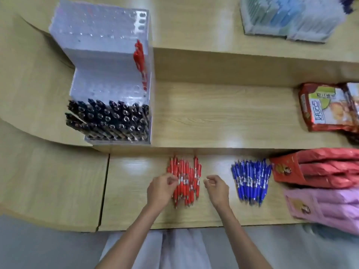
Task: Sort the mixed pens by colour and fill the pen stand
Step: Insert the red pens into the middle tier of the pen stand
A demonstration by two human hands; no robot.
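Red pens (185, 179) lie heaped on the counter (136, 191) between the hands, long axes pointing away from the person, tips toward the body. The left hand (160, 188) sits on the heap's left edge, fingers curled and seemingly pinching a pen; the right hand (217, 188) hangs just beside its right edge, loosely curled, and I cannot tell if it holds anything. The pen stand (108, 74) stands up-left, nearer the left hand.

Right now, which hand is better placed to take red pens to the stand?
Left, probably. The left hand has its fingers curled on the red pens, and the stand lies to that side. The right hand hangs beside the pile, touching none.
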